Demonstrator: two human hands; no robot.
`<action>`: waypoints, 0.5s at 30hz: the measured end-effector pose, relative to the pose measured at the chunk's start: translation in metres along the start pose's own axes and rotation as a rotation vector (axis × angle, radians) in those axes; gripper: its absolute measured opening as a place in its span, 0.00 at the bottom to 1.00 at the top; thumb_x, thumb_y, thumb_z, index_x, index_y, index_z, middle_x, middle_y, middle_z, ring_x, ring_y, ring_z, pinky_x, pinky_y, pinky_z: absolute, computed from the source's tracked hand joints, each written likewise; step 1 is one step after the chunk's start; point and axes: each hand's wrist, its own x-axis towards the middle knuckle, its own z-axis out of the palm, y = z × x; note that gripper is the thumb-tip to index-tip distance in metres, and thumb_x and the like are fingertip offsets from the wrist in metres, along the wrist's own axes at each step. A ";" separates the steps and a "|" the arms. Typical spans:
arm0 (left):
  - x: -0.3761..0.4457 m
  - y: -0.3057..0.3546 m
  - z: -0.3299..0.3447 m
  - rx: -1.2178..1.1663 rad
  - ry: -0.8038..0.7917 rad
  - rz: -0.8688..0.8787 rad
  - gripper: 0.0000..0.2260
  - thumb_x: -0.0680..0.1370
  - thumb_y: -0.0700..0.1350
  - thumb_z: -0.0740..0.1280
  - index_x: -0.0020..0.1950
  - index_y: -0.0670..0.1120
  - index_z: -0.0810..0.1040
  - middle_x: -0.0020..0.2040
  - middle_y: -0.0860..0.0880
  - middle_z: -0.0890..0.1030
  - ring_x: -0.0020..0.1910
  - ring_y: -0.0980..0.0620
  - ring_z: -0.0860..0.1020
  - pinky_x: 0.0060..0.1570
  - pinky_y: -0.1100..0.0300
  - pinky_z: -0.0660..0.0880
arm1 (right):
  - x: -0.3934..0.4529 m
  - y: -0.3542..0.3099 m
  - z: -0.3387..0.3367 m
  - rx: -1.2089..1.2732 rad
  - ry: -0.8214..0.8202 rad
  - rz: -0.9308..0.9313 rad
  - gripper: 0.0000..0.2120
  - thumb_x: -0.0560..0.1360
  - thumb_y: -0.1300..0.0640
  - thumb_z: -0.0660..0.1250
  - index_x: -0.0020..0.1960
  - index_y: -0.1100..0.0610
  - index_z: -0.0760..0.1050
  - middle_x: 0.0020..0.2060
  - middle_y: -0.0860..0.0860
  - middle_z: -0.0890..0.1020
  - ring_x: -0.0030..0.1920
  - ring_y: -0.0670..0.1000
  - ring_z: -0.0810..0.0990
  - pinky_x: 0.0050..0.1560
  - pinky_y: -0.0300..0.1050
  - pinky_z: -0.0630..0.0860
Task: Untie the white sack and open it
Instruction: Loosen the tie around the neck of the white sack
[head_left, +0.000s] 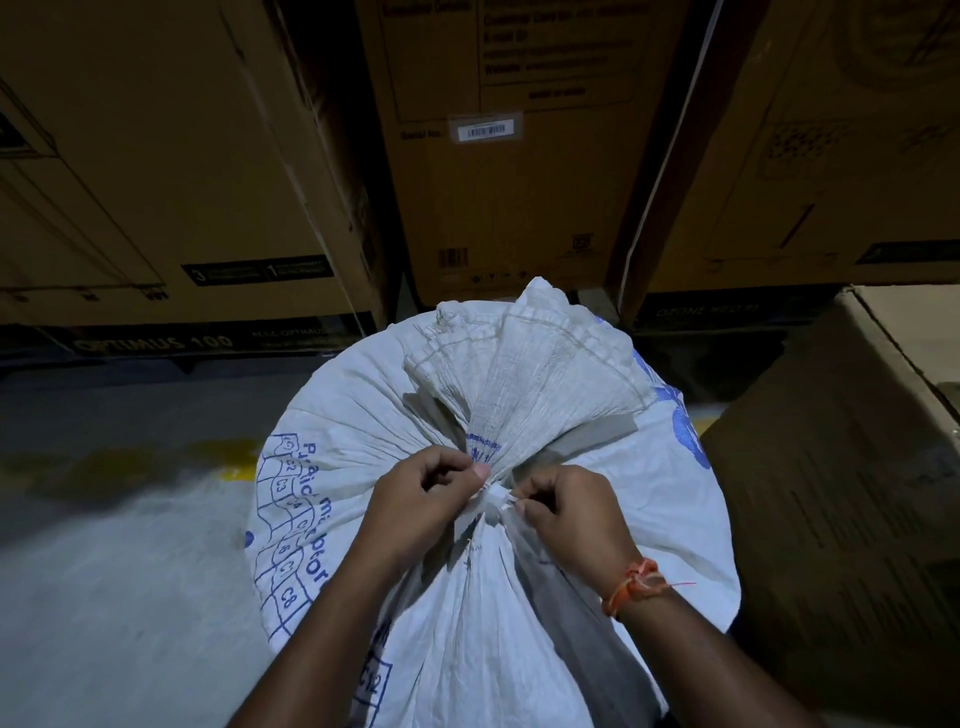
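White sack (519, 613) upright on floor (104, 545), neck still tied. Left hand (415, 499) and right hand (571, 512) fingers pinched on white tie (496, 501). Knot detail blurred, probably tight: steady neck, work loose end free, avoid yanking.

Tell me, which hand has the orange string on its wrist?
The right hand. An orange thread bracelet is tied round its wrist, while the left hand has a bare wrist. Both hands are pinching the knot of the white sack.
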 end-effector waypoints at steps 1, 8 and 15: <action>0.000 0.001 0.003 0.028 0.004 -0.008 0.25 0.63 0.69 0.74 0.52 0.54 0.84 0.47 0.50 0.85 0.46 0.53 0.84 0.50 0.58 0.79 | 0.000 0.000 0.001 -0.003 0.006 -0.008 0.04 0.73 0.59 0.73 0.41 0.53 0.84 0.33 0.46 0.85 0.38 0.45 0.82 0.41 0.42 0.75; 0.007 0.001 0.005 0.278 0.049 0.021 0.19 0.64 0.57 0.76 0.53 0.56 0.80 0.50 0.55 0.83 0.40 0.56 0.85 0.50 0.53 0.83 | 0.001 -0.001 0.003 0.003 -0.005 0.004 0.04 0.74 0.59 0.74 0.44 0.52 0.87 0.39 0.48 0.87 0.41 0.47 0.84 0.45 0.42 0.78; 0.007 -0.007 0.003 0.249 0.062 0.021 0.06 0.70 0.47 0.80 0.44 0.51 0.84 0.35 0.47 0.86 0.35 0.54 0.83 0.42 0.57 0.79 | 0.000 -0.003 0.003 0.026 -0.025 0.018 0.05 0.74 0.60 0.73 0.44 0.52 0.87 0.37 0.46 0.87 0.39 0.44 0.82 0.39 0.34 0.74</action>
